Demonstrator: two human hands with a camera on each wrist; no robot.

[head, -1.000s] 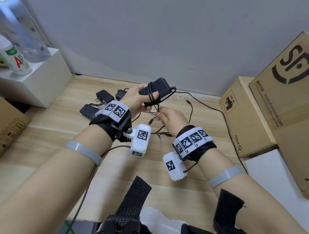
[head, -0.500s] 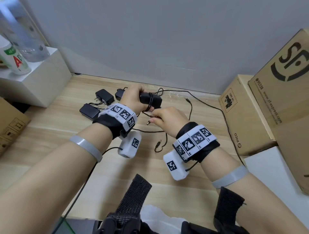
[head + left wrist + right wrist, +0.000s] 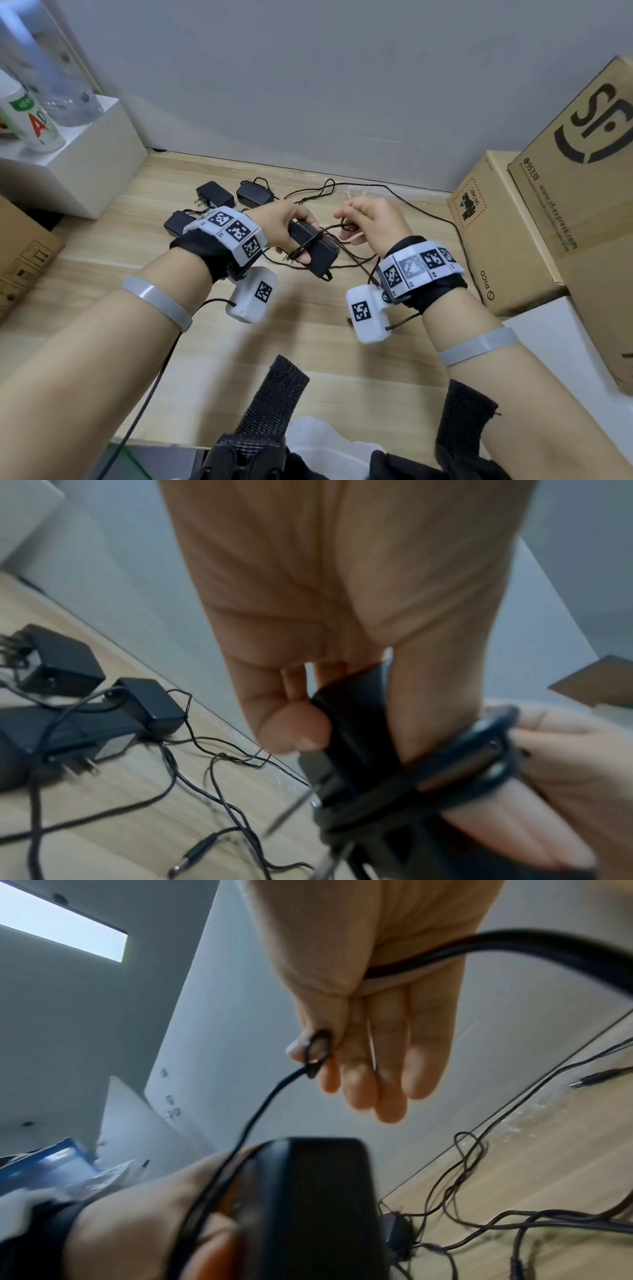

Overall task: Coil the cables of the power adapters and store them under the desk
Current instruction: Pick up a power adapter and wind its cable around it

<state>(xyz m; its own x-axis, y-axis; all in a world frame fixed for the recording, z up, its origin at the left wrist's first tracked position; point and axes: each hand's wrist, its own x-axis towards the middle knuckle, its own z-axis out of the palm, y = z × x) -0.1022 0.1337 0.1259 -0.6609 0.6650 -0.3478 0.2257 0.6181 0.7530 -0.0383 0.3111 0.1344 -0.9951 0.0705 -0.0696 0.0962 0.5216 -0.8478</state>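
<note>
left hand [image 3: 286, 224]: grip wraps the black adapter [image 3: 313, 248], thumb and fingers curled round its body, held above the wooden worktop [image 3: 308, 325]
right hand [image 3: 371, 222]: grip pinches a small loop of the thin cable [image 3: 316, 1053] between thumb and forefinger, other fingers loosely extended
key relation: cable end sits just right of the adapter, hands near each other but apart; adapter's long axis runs diagonally from the left hand toward the person and the right
cable state: a few turns already lie round the adapter body and the left fingers, short slack runs from there up to the right pinch
nearer hand: right one holds the free end, so the next wrap looks like its job (judgement)
step: mid-coil on this adapter, storing not yet done
other adapters [image 3: 214, 195]: three lie on the worktop behind the left wrist, cables loose and tangled
loose cable [image 3: 411, 198]: trails along the worktop toward the cardboard boxes [image 3: 496, 233] on the right
risk: loop may slip off the adapter's end
</note>
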